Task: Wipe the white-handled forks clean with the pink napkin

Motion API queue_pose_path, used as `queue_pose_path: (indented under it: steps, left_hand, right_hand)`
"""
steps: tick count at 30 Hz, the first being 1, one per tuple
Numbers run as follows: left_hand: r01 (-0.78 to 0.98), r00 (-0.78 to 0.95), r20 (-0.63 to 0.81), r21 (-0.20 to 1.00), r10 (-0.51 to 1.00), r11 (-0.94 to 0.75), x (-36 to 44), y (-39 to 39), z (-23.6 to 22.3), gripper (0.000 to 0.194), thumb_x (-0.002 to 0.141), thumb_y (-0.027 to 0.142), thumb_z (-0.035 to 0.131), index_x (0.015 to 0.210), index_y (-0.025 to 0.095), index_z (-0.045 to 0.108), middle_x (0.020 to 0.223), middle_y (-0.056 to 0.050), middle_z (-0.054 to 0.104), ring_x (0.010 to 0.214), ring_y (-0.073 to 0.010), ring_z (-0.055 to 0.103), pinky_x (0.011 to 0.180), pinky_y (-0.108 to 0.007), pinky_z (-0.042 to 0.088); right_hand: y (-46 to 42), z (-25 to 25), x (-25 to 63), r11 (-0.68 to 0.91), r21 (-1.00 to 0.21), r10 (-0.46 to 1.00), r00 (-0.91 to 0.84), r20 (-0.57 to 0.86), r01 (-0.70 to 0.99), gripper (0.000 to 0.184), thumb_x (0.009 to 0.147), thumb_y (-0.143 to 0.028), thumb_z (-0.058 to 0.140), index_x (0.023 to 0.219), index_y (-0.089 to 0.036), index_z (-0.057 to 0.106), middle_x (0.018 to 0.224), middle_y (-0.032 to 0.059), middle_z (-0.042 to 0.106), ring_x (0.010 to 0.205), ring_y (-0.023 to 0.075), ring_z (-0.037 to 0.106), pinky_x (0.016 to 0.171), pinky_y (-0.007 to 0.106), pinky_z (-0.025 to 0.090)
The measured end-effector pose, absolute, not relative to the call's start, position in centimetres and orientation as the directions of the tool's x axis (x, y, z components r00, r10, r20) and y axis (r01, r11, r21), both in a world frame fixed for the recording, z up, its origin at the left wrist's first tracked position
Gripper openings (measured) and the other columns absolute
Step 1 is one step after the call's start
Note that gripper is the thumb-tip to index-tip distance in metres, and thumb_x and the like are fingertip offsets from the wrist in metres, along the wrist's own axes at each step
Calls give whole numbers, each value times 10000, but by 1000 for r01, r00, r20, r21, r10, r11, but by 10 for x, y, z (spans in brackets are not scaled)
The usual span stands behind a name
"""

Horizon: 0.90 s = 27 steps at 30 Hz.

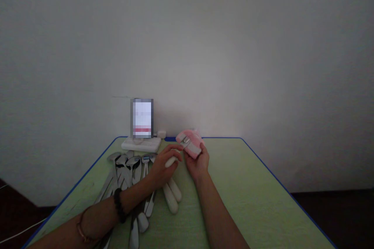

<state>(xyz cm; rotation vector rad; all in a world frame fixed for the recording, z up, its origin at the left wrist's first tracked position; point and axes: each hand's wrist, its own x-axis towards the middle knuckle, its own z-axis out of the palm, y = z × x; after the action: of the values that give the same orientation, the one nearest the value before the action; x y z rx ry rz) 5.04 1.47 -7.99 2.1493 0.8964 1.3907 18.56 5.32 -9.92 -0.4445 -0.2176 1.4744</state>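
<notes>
My left hand (165,165) is closed around a white-handled utensil (171,161), whose metal head lies against a pink and white cloth (194,146). The head is too small and dim for me to tell its exact kind. My right hand (200,163) grips the cloth from below and from the right, just above the far part of the table. Beneath and beside my left forearm lies a pile of metal ladles and other utensils (134,163). Two more white handles (170,198) stick out toward me from under my left hand; their other ends are hidden.
A lit screen with a blurred display (142,118) stands upright at the back left, behind a white keyboard-like base (142,144). Near it sits a small white plug-like object (161,134). The green table (248,202) has a blue edge and meets a plain wall.
</notes>
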Motion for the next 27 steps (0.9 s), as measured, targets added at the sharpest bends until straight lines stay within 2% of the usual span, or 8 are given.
queue_pose_path:
  steps: [11, 21, 24, 27]
  left_hand:
    - [310, 281, 648, 637, 708, -706, 50, 16, -80, 190, 756, 38, 468, 716, 201, 556, 1075, -63, 613, 1073, -199, 549, 979, -371, 407]
    - [313, 296, 638, 638, 711, -704, 51, 17, -82, 174, 767, 52, 480, 728, 200, 565, 1075, -67, 601, 1091, -205, 539, 983, -380, 403]
    - [305, 341, 616, 642, 710, -703, 52, 17, -83, 158, 773, 61, 495, 745, 198, 569, 1080, -71, 596, 1067, -200, 550, 966, -360, 414]
    - [273, 431, 577, 649, 693, -710, 51, 16, -84, 169, 767, 50, 500, 761, 200, 577, 1070, -69, 594, 1032, -190, 565, 938, -335, 433]
  right_hand:
    - [50, -97, 183, -26, -459, 994, 28, -109, -888, 310, 773, -279, 479, 1006, -106, 589, 838, 83, 707, 770, 183, 660, 731, 324, 543]
    - [50, -95, 181, -15, -450, 992, 43, -117, -893, 331, 781, -265, 462, 1056, -116, 570, 829, 62, 708, 736, 164, 655, 674, 282, 535]
    - [51, -97, 183, -1, -448, 990, 62, -126, -894, 321, 792, -297, 465, 1040, -128, 580, 832, 55, 708, 729, 163, 652, 655, 281, 532]
    - [49, -97, 185, 20, -457, 996, 58, -70, -889, 341, 804, -363, 452, 1040, -161, 593, 848, 43, 707, 727, 165, 648, 641, 294, 532]
